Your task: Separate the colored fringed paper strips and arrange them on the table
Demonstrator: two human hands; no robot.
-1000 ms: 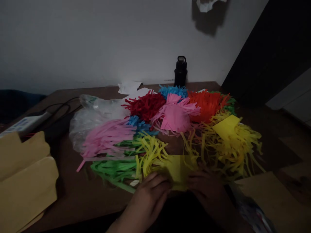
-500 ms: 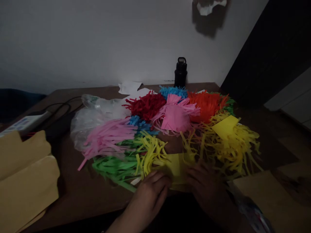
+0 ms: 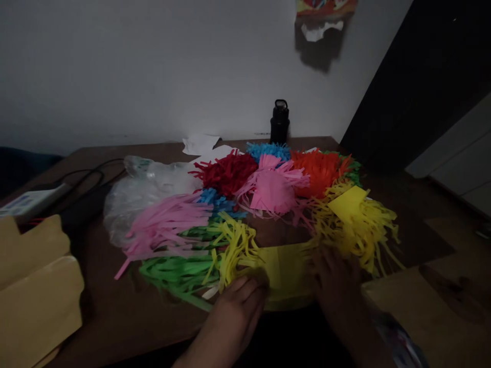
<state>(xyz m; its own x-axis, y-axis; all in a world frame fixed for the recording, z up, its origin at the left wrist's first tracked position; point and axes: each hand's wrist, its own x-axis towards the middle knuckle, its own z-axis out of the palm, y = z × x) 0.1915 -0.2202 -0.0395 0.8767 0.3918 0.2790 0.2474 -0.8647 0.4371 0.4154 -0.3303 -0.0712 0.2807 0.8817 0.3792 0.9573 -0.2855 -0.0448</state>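
Observation:
A yellow fringed sheet of thin paper [image 3: 289,271] lies at the table's near edge, its plain middle part flat between my hands. My left hand [image 3: 240,306] has its fingers curled down on the left side of the sheet, beside yellow strips [image 3: 235,245] fanning out to the left. On the sheet's right side rests my right hand [image 3: 339,283], fingers stretched forward over the strips; it is in deep shadow. Beyond it sits another yellow fringed paper bundle [image 3: 355,209]. Green fringed paper [image 3: 178,273] lies left of my left hand.
Pink [image 3: 274,189], red [image 3: 228,174], orange [image 3: 320,171] and blue fringed bundles [image 3: 268,151] are heaped farther back. A clear plastic bag [image 3: 149,179] lies at left, and a black bottle [image 3: 280,125] stands by the wall. Tan card pieces [image 3: 36,301] fill the near left.
My right hand has slid right along the yellow paper, and more of the sheet's middle shows between my hands. My left hand stays at the left side. The view has shifted slightly.

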